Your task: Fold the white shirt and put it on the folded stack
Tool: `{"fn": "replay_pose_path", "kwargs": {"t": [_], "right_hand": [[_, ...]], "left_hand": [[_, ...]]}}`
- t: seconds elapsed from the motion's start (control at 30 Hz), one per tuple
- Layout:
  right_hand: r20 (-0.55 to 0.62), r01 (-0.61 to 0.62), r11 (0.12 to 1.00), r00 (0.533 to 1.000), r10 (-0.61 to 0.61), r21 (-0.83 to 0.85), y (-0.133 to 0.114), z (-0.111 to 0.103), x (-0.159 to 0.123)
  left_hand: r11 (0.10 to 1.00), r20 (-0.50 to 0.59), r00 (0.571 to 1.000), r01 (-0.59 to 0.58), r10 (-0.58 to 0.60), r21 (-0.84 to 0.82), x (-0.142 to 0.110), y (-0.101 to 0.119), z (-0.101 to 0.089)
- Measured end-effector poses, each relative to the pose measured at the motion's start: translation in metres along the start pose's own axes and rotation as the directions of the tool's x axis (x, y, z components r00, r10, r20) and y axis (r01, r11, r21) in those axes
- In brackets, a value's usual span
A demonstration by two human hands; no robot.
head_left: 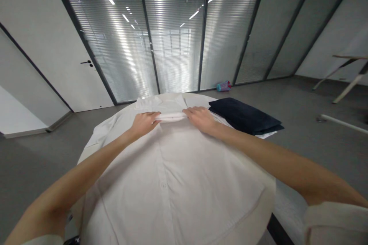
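Observation:
A white button-up shirt (pixel 172 176) lies spread front-up over a white table (pixel 266 203), its collar at the far end. My left hand (pixel 143 122) and my right hand (pixel 201 118) rest side by side at the collar (pixel 171 116). Both have their fingers curled round a rolled or folded band of white cloth between them. The button line runs from the collar down the middle of the shirt toward me.
A folded dark navy garment (pixel 244 115) lies on the table's far right, just beyond my right wrist. Grey floor surrounds the table. Glass partition walls with blinds stand behind, with a small coloured cup (pixel 223 86) on the floor and table legs (pixel 345 80) at far right.

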State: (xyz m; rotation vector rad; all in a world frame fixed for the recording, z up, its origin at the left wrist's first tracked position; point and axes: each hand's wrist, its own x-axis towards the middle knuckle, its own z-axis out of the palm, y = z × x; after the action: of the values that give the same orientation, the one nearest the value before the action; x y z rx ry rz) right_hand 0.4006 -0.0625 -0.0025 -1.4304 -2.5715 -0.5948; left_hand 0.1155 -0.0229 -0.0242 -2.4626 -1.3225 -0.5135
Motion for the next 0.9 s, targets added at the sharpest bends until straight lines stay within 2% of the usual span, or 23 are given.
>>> {"fn": "replay_pose_path", "kwargs": {"t": [0.07, 0.17, 0.27, 0.33, 0.4, 0.47, 0.53, 0.6, 0.67, 0.77, 0.83, 0.9], "right_hand": [[-0.108, -0.082, 0.995, 0.99, 0.088, 0.064, 0.013, -0.036, -0.002], [-0.283, -0.154, 0.981, 0.942, 0.181, 0.116, 0.034, -0.093, -0.016], [-0.445, -0.228, 0.973, 0.869, 0.218, 0.031, 0.051, -0.135, -0.04], [-0.506, -0.301, 0.953, 0.828, 0.241, -0.04, 0.06, -0.148, -0.06], [-0.528, -0.342, 0.936, 0.811, 0.253, -0.077, 0.07, -0.147, -0.08], [-0.539, -0.334, 0.938, 0.809, 0.235, -0.092, 0.082, -0.134, -0.098], [-0.533, -0.336, 0.935, 0.815, 0.227, -0.115, 0.095, -0.111, -0.114], [-0.477, -0.361, 0.924, 0.839, 0.263, -0.125, 0.106, -0.082, -0.13], [-0.34, -0.356, 0.932, 0.887, 0.313, -0.072, 0.113, -0.054, -0.144], [-0.135, -0.292, 0.948, 0.942, 0.308, 0.122, 0.113, -0.028, -0.157], [-0.063, -0.282, 0.931, 0.951, 0.304, 0.231, 0.112, -0.028, -0.158], [-0.009, -0.318, 0.898, 0.942, 0.336, 0.304, 0.117, -0.039, -0.151]], "left_hand": [[0.998, -0.165, 0.986, -0.018, 0.009, -0.053, 0.021, 0.001, -0.022], [0.989, -0.423, 0.906, -0.065, 0.003, -0.133, 0.057, 0.018, -0.055], [0.979, -0.543, 0.838, -0.068, -0.048, -0.191, 0.1, 0.056, -0.074], [0.975, -0.571, 0.819, -0.087, -0.046, -0.204, 0.13, 0.088, -0.076], [0.974, -0.573, 0.82, -0.119, -0.012, -0.191, 0.159, 0.121, -0.068], [0.978, -0.553, 0.832, -0.146, 0.04, -0.151, 0.183, 0.149, -0.054], [0.98, -0.523, 0.846, -0.179, 0.105, -0.093, 0.201, 0.171, -0.034], [0.972, -0.468, 0.864, -0.233, 0.185, -0.045, 0.209, 0.185, -0.011], [0.934, -0.34, 0.884, -0.356, 0.322, -0.041, 0.209, 0.19, 0.012], [0.837, -0.126, 0.852, -0.523, 0.508, -0.161, 0.2, 0.184, 0.034], [0.821, -0.074, 0.85, -0.524, 0.522, -0.226, 0.193, 0.176, 0.036], [0.841, -0.075, 0.872, -0.486, 0.483, -0.238, 0.186, 0.169, 0.029]]}}
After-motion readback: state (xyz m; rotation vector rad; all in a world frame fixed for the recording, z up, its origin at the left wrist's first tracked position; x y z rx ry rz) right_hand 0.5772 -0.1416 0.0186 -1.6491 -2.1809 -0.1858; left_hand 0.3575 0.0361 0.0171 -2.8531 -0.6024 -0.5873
